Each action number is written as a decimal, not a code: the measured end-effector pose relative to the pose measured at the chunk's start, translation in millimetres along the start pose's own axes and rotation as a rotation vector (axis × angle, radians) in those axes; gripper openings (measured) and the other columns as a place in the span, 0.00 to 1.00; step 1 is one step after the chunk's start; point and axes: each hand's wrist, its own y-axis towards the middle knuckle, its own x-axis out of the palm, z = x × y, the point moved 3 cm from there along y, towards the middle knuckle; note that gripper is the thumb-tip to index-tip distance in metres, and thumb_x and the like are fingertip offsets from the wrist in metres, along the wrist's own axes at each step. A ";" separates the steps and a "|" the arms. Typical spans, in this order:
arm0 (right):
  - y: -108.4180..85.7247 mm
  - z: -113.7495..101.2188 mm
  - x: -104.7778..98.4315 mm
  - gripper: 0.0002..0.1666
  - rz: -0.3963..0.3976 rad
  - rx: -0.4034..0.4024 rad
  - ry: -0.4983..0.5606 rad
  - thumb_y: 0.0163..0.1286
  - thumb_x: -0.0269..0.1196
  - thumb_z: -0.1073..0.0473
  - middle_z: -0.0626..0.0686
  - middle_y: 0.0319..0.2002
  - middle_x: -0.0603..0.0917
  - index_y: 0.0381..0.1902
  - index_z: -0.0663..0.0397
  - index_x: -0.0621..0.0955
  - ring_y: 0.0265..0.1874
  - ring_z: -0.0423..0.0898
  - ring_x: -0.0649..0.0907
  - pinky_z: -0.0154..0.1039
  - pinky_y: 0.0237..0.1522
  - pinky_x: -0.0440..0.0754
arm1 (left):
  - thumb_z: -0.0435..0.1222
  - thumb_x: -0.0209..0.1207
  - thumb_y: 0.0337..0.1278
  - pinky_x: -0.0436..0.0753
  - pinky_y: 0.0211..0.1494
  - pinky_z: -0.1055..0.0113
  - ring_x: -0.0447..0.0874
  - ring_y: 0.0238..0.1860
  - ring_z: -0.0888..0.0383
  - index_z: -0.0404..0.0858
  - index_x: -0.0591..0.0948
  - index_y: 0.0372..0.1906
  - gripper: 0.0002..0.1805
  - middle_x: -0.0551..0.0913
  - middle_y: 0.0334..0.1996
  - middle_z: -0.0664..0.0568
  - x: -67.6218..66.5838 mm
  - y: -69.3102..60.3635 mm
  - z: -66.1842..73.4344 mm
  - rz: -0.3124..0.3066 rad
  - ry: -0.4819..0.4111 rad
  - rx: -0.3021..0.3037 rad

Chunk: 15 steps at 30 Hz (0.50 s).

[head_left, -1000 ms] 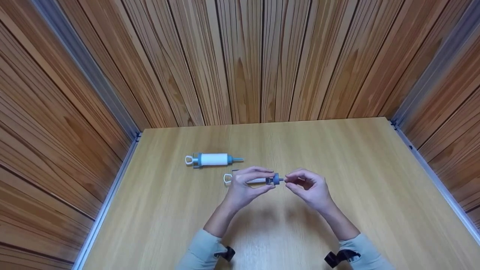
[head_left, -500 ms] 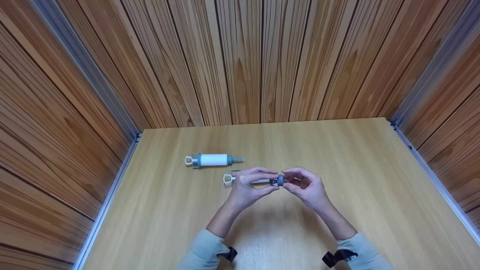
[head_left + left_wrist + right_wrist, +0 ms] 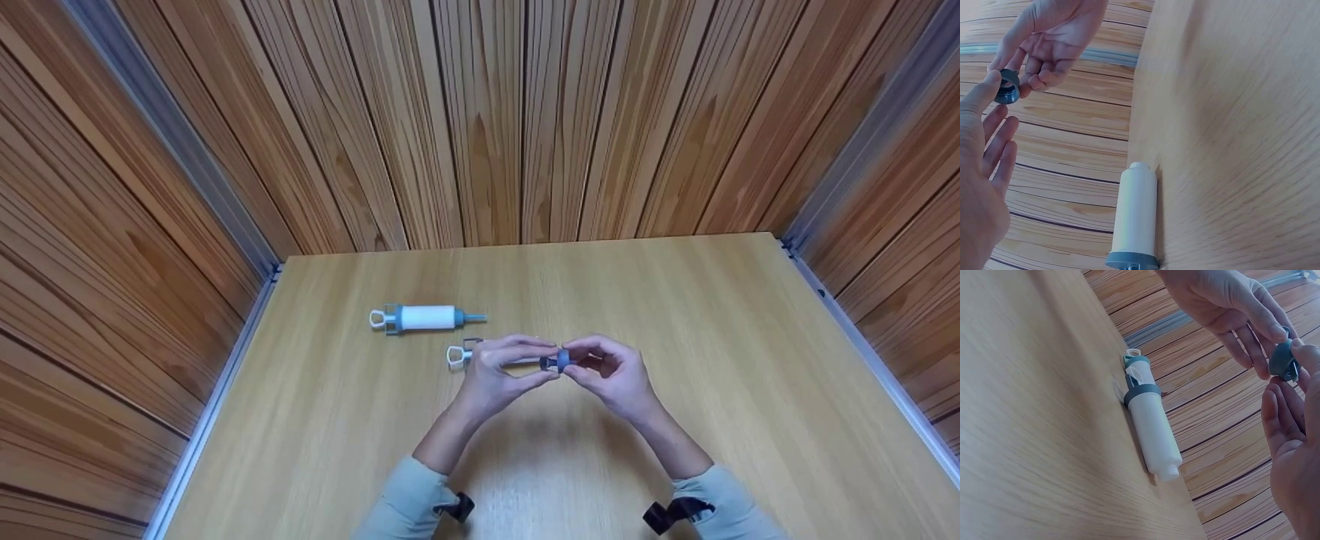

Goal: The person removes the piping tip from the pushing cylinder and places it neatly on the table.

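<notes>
Both hands hold a blue-grey nozzle cap point(image 3: 563, 361) above the table, its hollow ring-shaped opening facing the camera in the left wrist view. My left hand point(image 3: 501, 371) pinches it from the left between thumb and fingers. From the right, my right hand point(image 3: 615, 371) pinches its other side, hiding the narrow tip. Beneath and behind the left hand lies a large white syringe barrel point(image 3: 1154, 430) with a dark grey-blue collar and a white loop handle point(image 3: 455, 358). Its bare neck shows at the end in the right wrist view. Farther back lies a second syringe point(image 3: 427, 318), with a nozzle fitted.
The wooden table point(image 3: 360, 435) carries both syringes left of its middle. Wood-plank walls point(image 3: 487, 127) close off the back and sides, with metal rails point(image 3: 225, 382) along the side edges. Each sleeve has a black wrist camera point(image 3: 456, 508).
My left hand has shifted slightly right with the nozzle cap. My right hand has come left, and its fingers now cover the cap's tip. The syringes on the table have stayed put.
</notes>
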 end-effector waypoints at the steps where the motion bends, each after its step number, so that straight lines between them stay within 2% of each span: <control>1: 0.0 -0.2 -0.4 0.16 0.005 0.000 -0.001 0.72 0.73 0.76 0.41 0.48 0.93 0.54 0.80 0.84 0.47 0.39 0.91 0.30 0.55 0.91 | 0.33 0.79 0.66 0.93 0.66 0.59 0.97 0.57 0.46 0.36 0.95 0.54 0.14 0.97 0.53 0.43 -0.2 -0.1 -0.5 0.009 0.007 0.002; 6: -0.2 -1.8 -1.2 0.18 0.031 -0.008 0.004 0.65 0.68 0.86 0.41 0.46 0.93 0.53 0.82 0.84 0.46 0.35 0.91 0.28 0.54 0.91 | 0.32 0.80 0.64 0.93 0.64 0.57 0.98 0.55 0.46 0.36 0.95 0.52 0.14 0.98 0.50 0.44 -1.1 -1.1 -2.3 0.036 0.027 -0.003; 15: -0.3 -3.3 -2.6 0.17 0.036 -0.015 -0.014 0.67 0.70 0.83 0.42 0.47 0.94 0.54 0.81 0.84 0.46 0.38 0.91 0.29 0.55 0.91 | 0.33 0.80 0.64 0.94 0.62 0.60 0.97 0.52 0.49 0.38 0.95 0.54 0.15 0.96 0.49 0.46 -1.7 -3.9 -3.7 0.032 0.046 -0.022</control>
